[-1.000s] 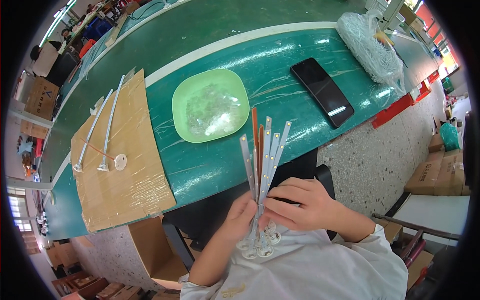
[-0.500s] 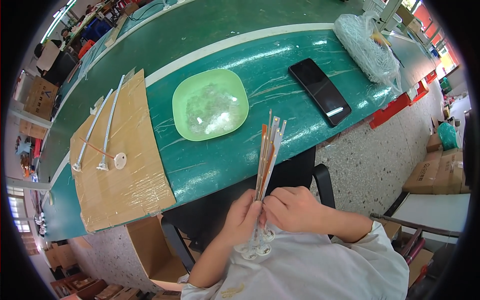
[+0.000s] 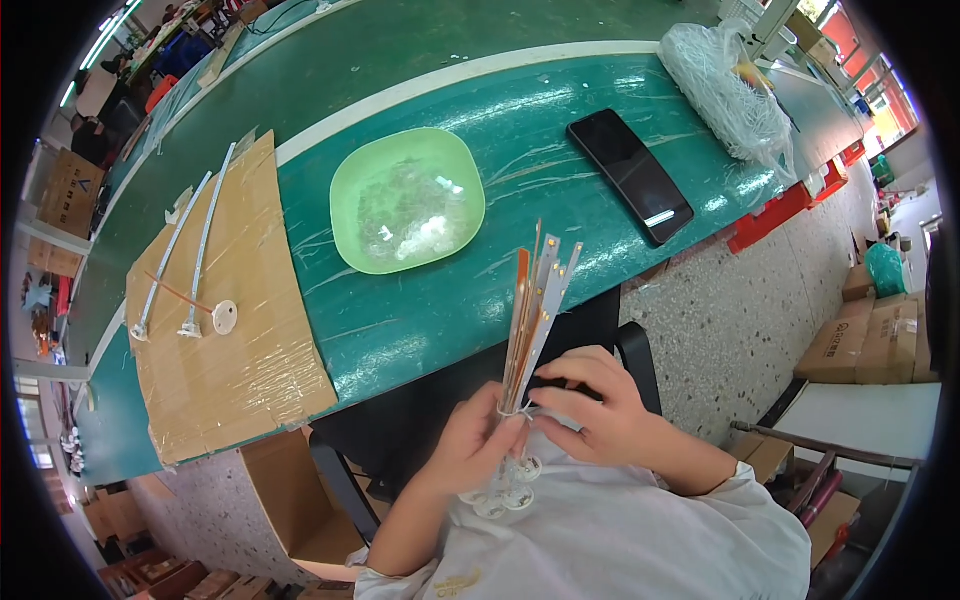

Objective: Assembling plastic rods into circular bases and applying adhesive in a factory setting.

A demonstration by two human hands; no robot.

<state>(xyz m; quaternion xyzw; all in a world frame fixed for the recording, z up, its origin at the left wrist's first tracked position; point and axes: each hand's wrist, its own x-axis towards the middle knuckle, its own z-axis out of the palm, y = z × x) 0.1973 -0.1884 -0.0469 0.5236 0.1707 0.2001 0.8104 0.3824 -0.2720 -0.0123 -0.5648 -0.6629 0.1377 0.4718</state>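
My left hand [image 3: 472,440] is closed round a bundle of thin light strips [image 3: 540,310], white and copper-orange with small yellowish dots, held upright over my lap. Round white end discs [image 3: 515,498] hang at the bundle's lower end, below my fingers. A thin clear tie [image 3: 518,411] circles the bundle just above my left thumb, with its ends sticking out to the right. Beside that tie is my right hand [image 3: 595,408], its fingers apart and the fingertips close to the strips; whether they touch is hard to see.
A green bowl [image 3: 340,205] with clear thin pieces and white bits stands on the green table [image 3: 530,180]. Left of it, cardboard [image 3: 240,400] carries several loose strips [image 3: 205,250]. A black phone [image 3: 632,175] and a clear bag of strands [image 3: 725,95] lie to the right.
My right hand's fingers have come off the bundle and spread apart, uncovering the tie. My left hand keeps its hold. The view has shifted slightly.
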